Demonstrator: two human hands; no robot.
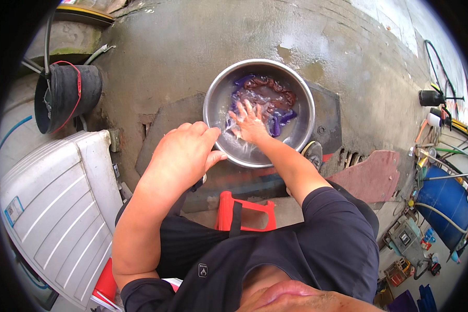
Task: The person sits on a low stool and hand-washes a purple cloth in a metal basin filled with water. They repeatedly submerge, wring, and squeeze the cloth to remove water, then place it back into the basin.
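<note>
A round stainless steel basin point(259, 162) stands on the wet concrete, holding water with dark reddish-brown cloth point(275, 91) and purple cloth point(275, 125) in it. My right hand point(249, 123) is spread at the water's surface inside the basin, water splashing around its fingers, beside the cloth. At the basin's near left rim is my left hand point(191, 150), its fingers bent over the rim and partly hidden; whether it grips the rim is not plain.
A black bucket point(89, 84) with a red cord lies left, above a white ribbed plastic unit point(62, 210). A red plastic stool point(226, 212) is beneath me. At right are a reddish board point(368, 177), a blue barrel point(444, 206) and a sprayer point(431, 98).
</note>
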